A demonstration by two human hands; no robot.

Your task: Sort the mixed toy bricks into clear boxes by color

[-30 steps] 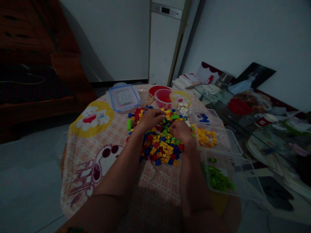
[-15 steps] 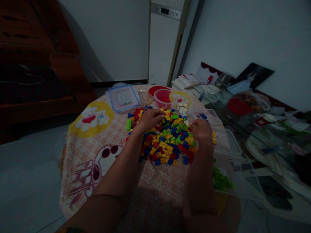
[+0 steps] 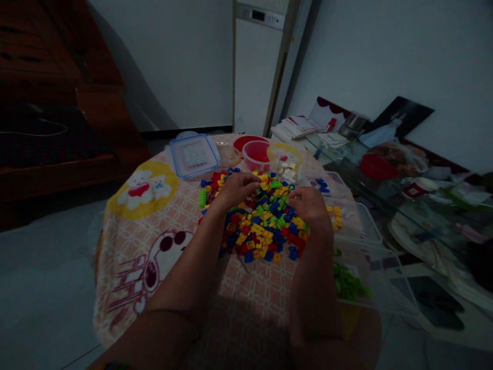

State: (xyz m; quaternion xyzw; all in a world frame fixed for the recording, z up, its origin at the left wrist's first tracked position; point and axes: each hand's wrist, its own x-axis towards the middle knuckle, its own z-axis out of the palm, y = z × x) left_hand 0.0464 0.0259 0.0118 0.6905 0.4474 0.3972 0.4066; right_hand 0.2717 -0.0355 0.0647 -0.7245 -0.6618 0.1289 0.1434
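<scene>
Nearest, two bare forearms reach out over a round surface [image 3: 127,267] covered with a peach checked cloth printed with cartoon figures. To the right, at the near edge, stands a clear rectangular plastic tub of green bricks [image 3: 348,282].

Further on, in the middle of the cloth, lies the heap [image 3: 262,228] of small red, yellow, blue and green plastic bricks. The left hand [image 3: 235,189] rests palm down on its far left part, fingers curled onto the bricks; whether it grips one cannot be told. The right hand [image 3: 311,204] lies on the heap's right edge, back upward and fingers bent; what it has hold of, if anything, is hidden.

Just right of that hand is a clear tub with yellow bricks [image 3: 336,216], and behind it another clear tub with a few blue bricks [image 3: 322,185].

Beyond the heap stand a round red plastic bowl [image 3: 257,154], a cluster of white bricks [image 3: 287,169] to its right, and a clear rectangular lid with a blue rim [image 3: 194,154] to its left.

Farthest, a tall white appliance [image 3: 257,72] stands against the wall.
</scene>
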